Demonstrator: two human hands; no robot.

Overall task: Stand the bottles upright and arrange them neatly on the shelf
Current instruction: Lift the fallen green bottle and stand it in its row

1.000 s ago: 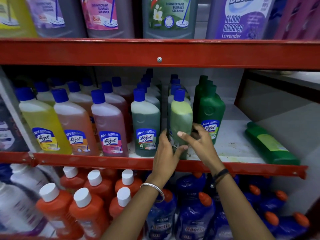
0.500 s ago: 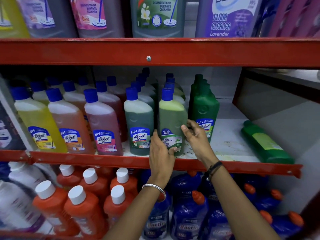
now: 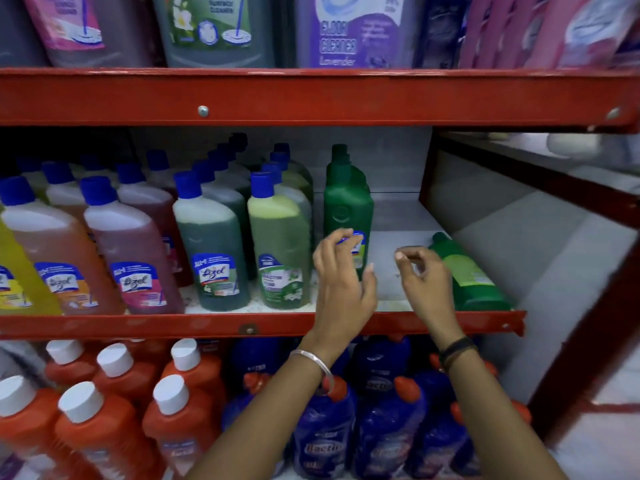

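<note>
Both hands up at the middle shelf, neither gripping anything. Left hand has fingers loosely curled and apart, hovering in front of the dark green bottle, which stands upright at the front of its row; cannot tell if the fingertips touch its label. Right hand is loosely curled, thumb and fingers close but with nothing between them, over the bare patch of shelf to the right of that bottle. One lighter green bottle lies on its side at the right end of the shelf, cap pointing far, base at the near edge, just right of the right hand and not touched. Left of the dark green one, the light green blue-capped bottle stands upright at the front, in line with the rest of the blue-capped bottles. Frame is motion-blurred.
</note>
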